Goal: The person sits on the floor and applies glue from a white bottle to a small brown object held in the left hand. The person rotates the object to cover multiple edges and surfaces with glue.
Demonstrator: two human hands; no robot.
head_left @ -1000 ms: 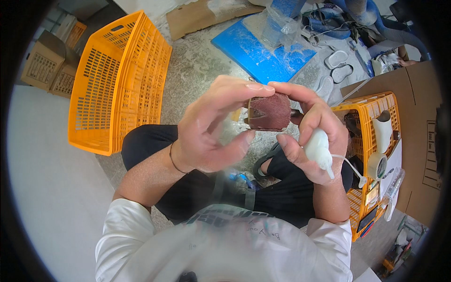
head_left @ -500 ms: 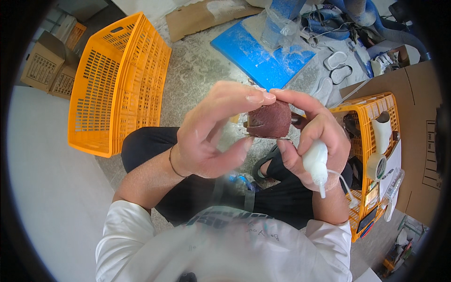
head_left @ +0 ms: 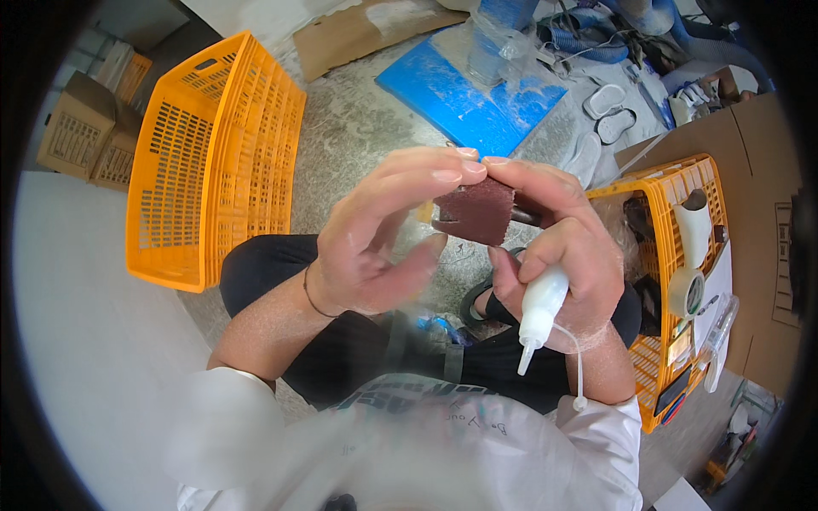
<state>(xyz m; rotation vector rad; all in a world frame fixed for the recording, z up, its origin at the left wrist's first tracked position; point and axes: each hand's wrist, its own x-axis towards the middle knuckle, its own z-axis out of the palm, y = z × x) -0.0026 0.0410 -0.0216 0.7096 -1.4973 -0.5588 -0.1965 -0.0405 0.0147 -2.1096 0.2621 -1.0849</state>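
A dark red, rough piece, apparently sandpaper curved round a drum (head_left: 479,211), is up in front of me between both hands. My left hand (head_left: 362,226) rests its closed fingers along the top edge, its thumb blurred by the lower left corner. From the other side, my right hand (head_left: 579,255) steadies it with a forefinger on top and the thumb near the lower edge. A dark shaft (head_left: 528,215) sticks out toward the right palm. The same hand grips a white squeeze bottle (head_left: 544,307), nozzle down, its cap hanging on a thin strap.
Stacked orange crates (head_left: 217,162) stand at the left. On the right, another orange crate (head_left: 673,341) carries a tape roll (head_left: 685,293), a white tube (head_left: 694,232) and a phone (head_left: 673,390). A dusty blue board (head_left: 426,85) and sandals (head_left: 615,125) lie ahead on the floor.
Both hands and the drum have shifted slightly left. The red piece is tilted more, and the bottle has swung so its nozzle points down and left.
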